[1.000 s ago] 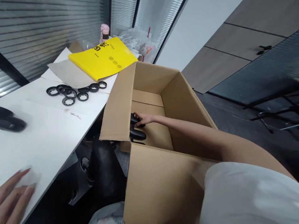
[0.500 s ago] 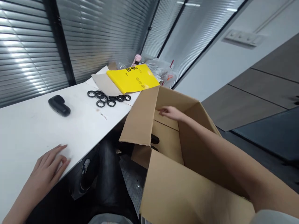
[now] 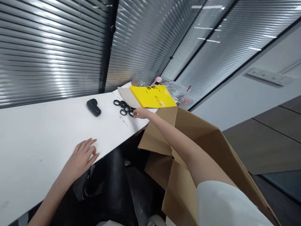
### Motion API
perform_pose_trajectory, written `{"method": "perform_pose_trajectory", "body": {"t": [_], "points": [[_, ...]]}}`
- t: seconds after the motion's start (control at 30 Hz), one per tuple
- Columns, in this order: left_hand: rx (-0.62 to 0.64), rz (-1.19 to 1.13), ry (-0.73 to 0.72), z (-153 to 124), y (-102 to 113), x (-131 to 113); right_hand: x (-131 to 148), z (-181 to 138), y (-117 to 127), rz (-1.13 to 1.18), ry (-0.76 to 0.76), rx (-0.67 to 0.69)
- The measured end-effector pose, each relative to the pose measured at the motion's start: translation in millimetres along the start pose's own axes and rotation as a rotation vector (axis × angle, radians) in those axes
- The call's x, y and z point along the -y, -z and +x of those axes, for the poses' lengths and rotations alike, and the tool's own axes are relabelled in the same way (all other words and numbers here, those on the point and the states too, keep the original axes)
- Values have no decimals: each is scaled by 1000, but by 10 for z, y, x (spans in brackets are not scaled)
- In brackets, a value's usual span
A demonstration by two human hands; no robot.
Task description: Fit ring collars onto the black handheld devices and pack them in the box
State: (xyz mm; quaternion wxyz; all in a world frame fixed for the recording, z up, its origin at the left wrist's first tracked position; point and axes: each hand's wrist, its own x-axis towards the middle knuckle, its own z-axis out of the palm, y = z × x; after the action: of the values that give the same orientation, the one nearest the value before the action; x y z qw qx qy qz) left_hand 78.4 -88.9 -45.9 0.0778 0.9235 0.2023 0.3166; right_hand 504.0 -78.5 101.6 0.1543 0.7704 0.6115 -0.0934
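Note:
My right hand (image 3: 141,113) reaches over the box flap to the table. Its fingers are closed at the near edge of a black ring (image 3: 130,113), and the fingertips are partly hidden. Several more black rings, notched on the inside, lie bunched beside it, such as a ring (image 3: 123,112) just to the left. My left hand (image 3: 81,157) rests open at the table's front edge with its fingers spread, holding nothing. Farther back on the white table (image 3: 42,135) lies a black, L-shaped object (image 3: 93,107).
An open cardboard box (image 3: 199,125) stands at the table's right end, its flaps folded out under my right arm. Behind the rings lie a yellow printed package (image 3: 155,96), a pink-capped bottle (image 3: 157,80) and clear plastic bags (image 3: 180,91). Ribbed glass panels border the table's back.
My right hand has come out of the cardboard box and moved left to the black rings. My left hand stays open on the table. The view has shifted to the left.

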Motion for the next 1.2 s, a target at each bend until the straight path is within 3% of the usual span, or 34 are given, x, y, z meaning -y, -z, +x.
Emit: {"method": "perform_pose_trajectory", "body": {"t": [0.2, 0.37, 0.47, 0.6, 0.73, 0.83, 0.93, 1.07, 1.2], "points": [[23, -58, 46, 0, -68, 11, 254, 96, -20, -34, -65, -42], [4, -131, 66, 3, -73, 23, 269, -140, 323, 69, -14, -4], [-71, -281, 196, 24, -1, 18, 504, -279, 529, 240, 117, 45], [-213, -504, 458, 45, 224, 82, 1268, -274, 615, 748, 467, 148], [-284, -490, 497, 21, 537, 416, 2281, -5, 522, 1105, 754, 386], [-363, -401, 529, -61, 780, 831, 2990, 269, 363, 1252, 859, 475], [-402, -316, 575, -191, 971, 1213, 3553, 498, 155, 1436, 848, 419], [-439, -238, 618, -324, 1057, 1495, 3962, 691, -55, 1597, 796, 343], [-467, -357, 655, -346, 1026, 1559, 4013, 796, -142, 1594, 832, 367]]}}
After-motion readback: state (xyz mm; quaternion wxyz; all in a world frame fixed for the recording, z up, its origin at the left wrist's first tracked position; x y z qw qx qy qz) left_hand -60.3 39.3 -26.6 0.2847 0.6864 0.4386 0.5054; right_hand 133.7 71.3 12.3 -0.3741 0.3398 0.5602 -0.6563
